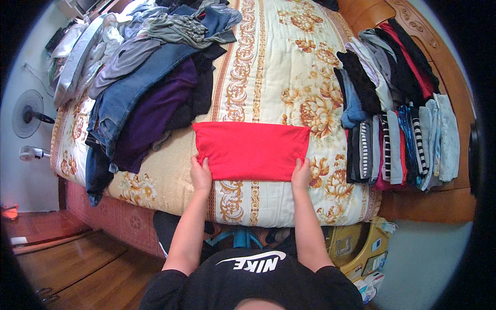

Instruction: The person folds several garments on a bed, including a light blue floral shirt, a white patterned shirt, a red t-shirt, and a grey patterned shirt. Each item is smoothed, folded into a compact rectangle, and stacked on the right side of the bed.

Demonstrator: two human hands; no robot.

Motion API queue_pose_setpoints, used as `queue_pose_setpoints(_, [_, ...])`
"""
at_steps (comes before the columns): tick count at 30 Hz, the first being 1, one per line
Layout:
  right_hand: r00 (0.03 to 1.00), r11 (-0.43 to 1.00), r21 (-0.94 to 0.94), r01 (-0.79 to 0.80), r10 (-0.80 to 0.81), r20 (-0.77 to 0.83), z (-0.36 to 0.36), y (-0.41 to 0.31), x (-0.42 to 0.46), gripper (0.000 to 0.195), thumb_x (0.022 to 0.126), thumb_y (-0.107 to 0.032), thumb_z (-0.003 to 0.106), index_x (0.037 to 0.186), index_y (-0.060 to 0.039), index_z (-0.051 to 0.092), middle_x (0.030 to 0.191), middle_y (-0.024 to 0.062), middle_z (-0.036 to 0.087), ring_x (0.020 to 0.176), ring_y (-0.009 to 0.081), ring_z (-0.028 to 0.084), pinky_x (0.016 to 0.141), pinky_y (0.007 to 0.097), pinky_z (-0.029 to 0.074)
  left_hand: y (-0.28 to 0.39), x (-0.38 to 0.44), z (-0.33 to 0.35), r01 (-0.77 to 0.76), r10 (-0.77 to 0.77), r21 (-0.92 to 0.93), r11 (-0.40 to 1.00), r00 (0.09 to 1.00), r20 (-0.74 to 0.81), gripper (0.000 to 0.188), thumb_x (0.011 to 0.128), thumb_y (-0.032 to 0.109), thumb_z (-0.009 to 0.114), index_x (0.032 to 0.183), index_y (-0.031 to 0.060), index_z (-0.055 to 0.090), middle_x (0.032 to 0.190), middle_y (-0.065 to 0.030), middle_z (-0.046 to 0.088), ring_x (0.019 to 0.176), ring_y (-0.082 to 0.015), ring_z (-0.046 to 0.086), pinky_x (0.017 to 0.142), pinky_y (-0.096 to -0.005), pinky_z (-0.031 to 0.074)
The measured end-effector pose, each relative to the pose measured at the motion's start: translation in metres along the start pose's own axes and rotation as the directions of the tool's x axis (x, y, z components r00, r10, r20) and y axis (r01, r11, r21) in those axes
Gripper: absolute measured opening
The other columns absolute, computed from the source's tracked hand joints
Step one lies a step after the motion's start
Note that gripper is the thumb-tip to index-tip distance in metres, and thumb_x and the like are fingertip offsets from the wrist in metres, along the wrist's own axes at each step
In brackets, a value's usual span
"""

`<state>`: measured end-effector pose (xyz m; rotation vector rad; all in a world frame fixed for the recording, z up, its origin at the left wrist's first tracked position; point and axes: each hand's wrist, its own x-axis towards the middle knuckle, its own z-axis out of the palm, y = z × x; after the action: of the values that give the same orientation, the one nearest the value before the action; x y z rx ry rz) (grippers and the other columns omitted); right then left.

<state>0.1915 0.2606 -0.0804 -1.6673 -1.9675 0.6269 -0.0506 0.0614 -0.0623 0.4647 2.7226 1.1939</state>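
Observation:
A red cloth garment (252,151), folded into a flat rectangle, lies across the patterned bedspread (267,201) in front of me. Its left edge is held by my left hand (201,174), the thumb on top and the fingers partly hidden at the cloth. At the opposite edge, my right hand (301,175) grips the garment in the same way. The long near edge of the cloth runs between my wrists. What sort of garment it is cannot be told from its folded shape.
To the left lies a loose heap of clothes, with blue jeans (135,93) and a purple garment (159,112). Rows of folded clothes (395,147) stand at the right by the wooden headboard (434,50). A fan (28,114) is beyond the bed's left side. A bedside cabinet (360,248) stands at lower right.

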Motion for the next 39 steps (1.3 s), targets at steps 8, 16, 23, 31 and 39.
queue_pose_setpoints(8, [0.994,0.989,-0.147,0.025,-0.008,0.112,-0.028,0.005,0.005,0.032,0.087,-0.029,0.045,0.109,-0.0053,0.047,0.094,0.0227,0.057,0.088,0.037,0.055,0.073,0.0456,0.042,0.008,0.007,-0.027,-0.008,-0.006,0.177,0.984,0.997,0.075,0.029,0.083,0.023,0.053,0.106,0.008,0.045,0.096,-0.019,0.059,0.087,-0.0367,0.056,0.071,-0.0453,0.043])
queue_pose_setpoints(16, [0.922,0.848,-0.362,0.388,-0.358,0.15,-0.003,-0.06,0.003,0.051,0.086,-0.034,0.044,0.133,-0.0175,0.031,0.143,0.007,0.018,0.132,0.0269,0.014,0.098,0.062,0.009,0.075,0.013,0.014,-0.32,0.285,0.603,0.731,0.946,0.155,0.056,0.084,0.041,0.045,0.133,0.0195,0.029,0.144,-0.006,0.014,0.132,-0.0253,0.013,0.098,-0.0606,0.013])
queue_pose_setpoints(23, [0.919,0.821,-0.418,0.388,-0.313,0.239,0.012,-0.028,0.032,0.051,0.089,-0.033,0.035,0.137,-0.0221,0.022,0.144,0.0017,0.016,0.133,0.0246,0.013,0.1,0.0596,0.008,0.035,0.037,0.033,-0.374,0.326,0.555,0.743,0.926,0.188,0.06,0.084,0.046,0.04,0.136,0.0221,0.023,0.144,-0.0057,0.011,0.132,-0.0268,0.012,0.099,-0.0599,0.011])
queue_pose_setpoints(31, [0.946,0.854,-0.406,0.325,-0.299,0.126,0.015,-0.025,0.041,0.053,0.089,-0.032,0.037,0.136,-0.0151,0.021,0.142,0.0124,0.016,0.13,0.0298,0.017,0.102,0.052,0.015,0.034,0.039,0.036,-0.372,0.362,0.587,0.719,0.921,0.141,0.063,0.083,0.046,0.042,0.137,0.0197,0.023,0.143,-0.0174,0.01,0.129,-0.0358,0.016,0.1,-0.0551,0.017])
queue_pose_setpoints(39, [0.997,0.996,0.035,0.079,-0.079,-0.013,0.02,-0.01,0.054,0.065,0.079,-0.024,0.058,0.126,0.0071,0.025,0.125,0.0281,0.035,0.115,0.0366,0.036,0.096,0.0431,0.03,0.033,0.077,0.033,-0.085,0.088,0.044,0.995,0.995,-0.049,0.078,0.069,0.031,0.071,0.123,-0.0064,0.029,0.115,-0.0236,0.048,0.102,-0.035,0.05,0.088,-0.0396,0.039])
